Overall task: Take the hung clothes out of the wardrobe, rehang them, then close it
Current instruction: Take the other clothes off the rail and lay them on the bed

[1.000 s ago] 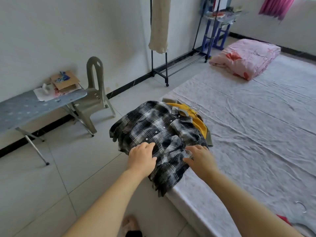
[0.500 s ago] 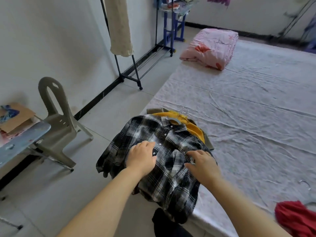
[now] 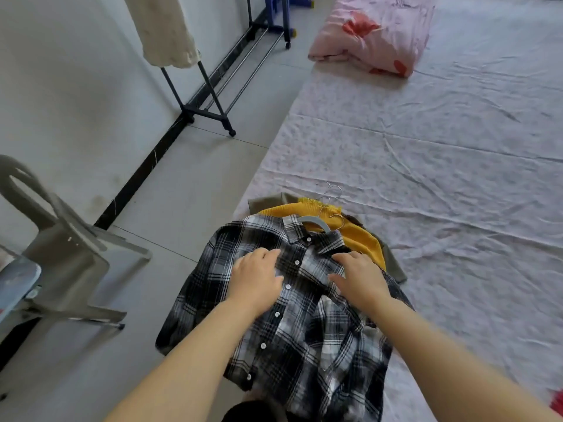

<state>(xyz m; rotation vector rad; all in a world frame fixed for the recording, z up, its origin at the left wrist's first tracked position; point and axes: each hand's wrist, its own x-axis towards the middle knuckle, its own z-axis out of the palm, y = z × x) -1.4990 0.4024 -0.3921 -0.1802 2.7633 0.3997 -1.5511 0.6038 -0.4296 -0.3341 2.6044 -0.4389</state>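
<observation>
A black-and-white plaid shirt [image 3: 304, 330] lies on top of a pile at the near corner of the bed [image 3: 441, 178], on a grey hanger [image 3: 313, 222] that shows at its collar. Under it lie a yellow garment [image 3: 359, 239] and an olive one [image 3: 393, 263], with wire hanger hooks [image 3: 330, 193] sticking out behind. My left hand [image 3: 256, 281] rests flat on the shirt's left chest. My right hand [image 3: 359, 278] rests on the right chest, fingers spread. Neither hand grips anything that I can see.
A black rolling clothes rack [image 3: 213, 86] stands by the wall with a cream garment [image 3: 164, 32] hanging on it. A grey plastic chair [image 3: 61, 254] and an ironing board's end [image 3: 15, 284] are at the left. A pink folded quilt [image 3: 374, 32] lies farther up the bed.
The view has come closer and tilted down over the pile. Both hands have slid up the plaid shirt from its lower part to the chest, near the collar.
</observation>
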